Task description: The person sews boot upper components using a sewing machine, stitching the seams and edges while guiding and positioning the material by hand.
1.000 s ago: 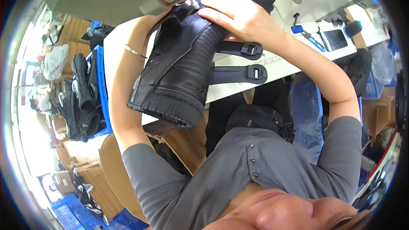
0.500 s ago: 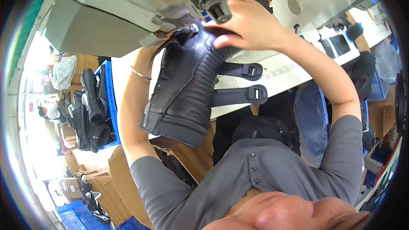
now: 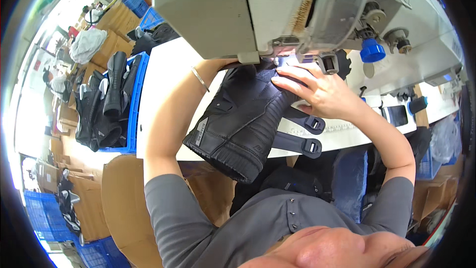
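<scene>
A black boot upper [image 3: 243,124] with ribbed panels, a light side label and a jagged lower edge lies slanted across the white table, its far end beneath a sewing machine head [image 3: 210,12]. Two black straps with buckles [image 3: 312,125] stick out from its right side. My right hand [image 3: 322,92] holds the upper's right edge close to the machine's foot, fingers stretched over the top and the thumb lower down. On the far left side of the upper, my left hand [image 3: 225,63] reaches under the machine head; its fingers are hidden.
Left of the table, a blue crate [image 3: 136,104] holds several black boot uppers. Cardboard boxes [image 3: 126,208] stand below it. A blue knob [image 3: 372,50] projects from the machine. A dark phone-like slab [image 3: 395,115] and a blue thread spool [image 3: 418,104] lie at the right.
The view has shifted, showing more of the machine. My right hand has come down from its raised pose, with its fingers laid along the boot upper. The upper remains under the machine head.
</scene>
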{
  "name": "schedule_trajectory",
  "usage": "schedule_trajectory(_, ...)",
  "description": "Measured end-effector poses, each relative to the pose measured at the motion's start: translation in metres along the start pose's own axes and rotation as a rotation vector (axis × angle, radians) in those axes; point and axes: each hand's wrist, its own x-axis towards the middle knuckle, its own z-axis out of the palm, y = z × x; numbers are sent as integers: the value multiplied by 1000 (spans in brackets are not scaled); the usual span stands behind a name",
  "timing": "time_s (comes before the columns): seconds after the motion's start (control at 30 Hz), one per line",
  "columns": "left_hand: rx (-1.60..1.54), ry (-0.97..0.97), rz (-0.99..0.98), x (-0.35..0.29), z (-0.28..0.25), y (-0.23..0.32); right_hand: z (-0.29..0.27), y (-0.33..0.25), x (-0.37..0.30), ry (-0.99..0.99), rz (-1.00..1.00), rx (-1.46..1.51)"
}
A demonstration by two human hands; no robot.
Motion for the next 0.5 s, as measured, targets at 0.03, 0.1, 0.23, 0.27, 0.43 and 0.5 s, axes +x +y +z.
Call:
schedule_trajectory(0.03, 6, 4, 9, -1, 2, 0, 7, -1, -1, -69, 66, 12)
schedule_trajectory(0.1, 24, 4, 21, 0, 3, 1, 26, -5, 2, 238, -4, -116)
schedule_trajectory(0.23, 36, 13, 48, 4, -3, 4, 50, -6, 4, 431, 20, -96)
schedule_trajectory(0.27, 33, 23, 47, 4, -5, 3, 54, -9, 4, 463, 41, -100)
schedule_trajectory(0.43, 33, 41, 25, 6, -15, 8, 60, -19, 7, 512, 107, -105)
schedule_trajectory(0.5, 39, 44, 17, 6, -17, 8, 62, -21, 8, 573, 128, -118)
